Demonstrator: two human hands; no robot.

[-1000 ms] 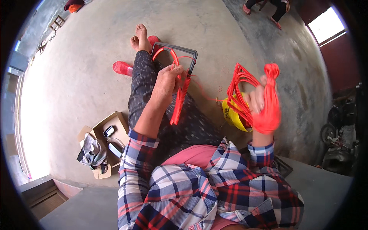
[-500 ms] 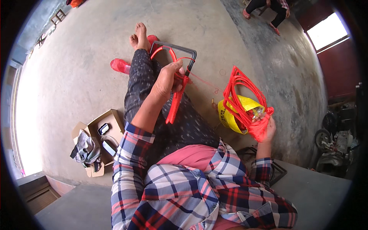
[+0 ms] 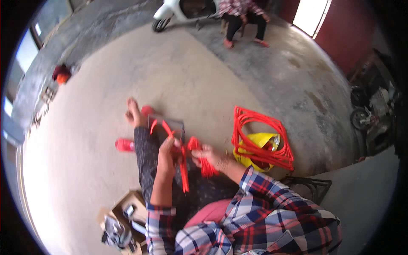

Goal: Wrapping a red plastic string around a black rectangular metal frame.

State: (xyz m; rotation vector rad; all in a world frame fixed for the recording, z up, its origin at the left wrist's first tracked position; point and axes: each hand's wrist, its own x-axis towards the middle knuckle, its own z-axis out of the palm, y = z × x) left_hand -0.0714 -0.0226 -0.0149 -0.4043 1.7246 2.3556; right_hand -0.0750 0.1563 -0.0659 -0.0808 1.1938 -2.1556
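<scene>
Head | frame [image 3: 183,131] part-wrapped, far side bare; right stack [image 3: 285,142] wrapped | frame pinched by left hand [image 3: 167,151]; cord [image 3: 208,169] clenched by right hand [image 3: 208,156]

The pale concrete floor [image 3: 182,72] meets darker grey; a bright opening [image 3: 309,17], perhaps a doorway, breaks the dark-red wall [image 3: 346,38].

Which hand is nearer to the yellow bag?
Right. The right hand, holding the red cord bundle, is left of the yellow bag, apart from it. The left hand, at the partly red-wrapped frame, is farther left.
</scene>
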